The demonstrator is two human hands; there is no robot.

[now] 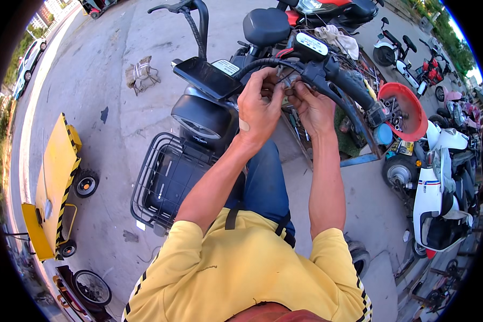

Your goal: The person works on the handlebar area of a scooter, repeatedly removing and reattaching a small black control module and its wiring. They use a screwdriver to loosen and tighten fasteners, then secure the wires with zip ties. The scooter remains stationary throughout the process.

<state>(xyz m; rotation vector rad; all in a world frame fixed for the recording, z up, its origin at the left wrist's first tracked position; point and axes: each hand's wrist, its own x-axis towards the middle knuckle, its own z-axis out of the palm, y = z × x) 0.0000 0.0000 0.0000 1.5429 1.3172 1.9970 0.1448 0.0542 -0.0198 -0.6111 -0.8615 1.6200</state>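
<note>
Both hands meet beside the handlebar of a black electric scooter, just under its curved cable (260, 63). My left hand (258, 115) has its thumb and fingers pinched together, with a small adhesive patch near the wrist. My right hand (317, 114) is closed too, its thumb and fingertips nearly touching the left ones. A small greyish piece (287, 82) shows between the fingertips, too covered to name. To the right of the hands is the black handlebar grip (354, 88). The scooter's dark display (206, 78) and headlamp (198, 121) lie to the left.
A black wire basket (139, 182) is on the scooter's front. Beyond my right hand stands a blue-edged tool stand (362, 159) with a red basin (420, 129) of metal parts and a blue cup (383, 133). A yellow cart (51, 182) stands left, a white scooter (428, 196) right.
</note>
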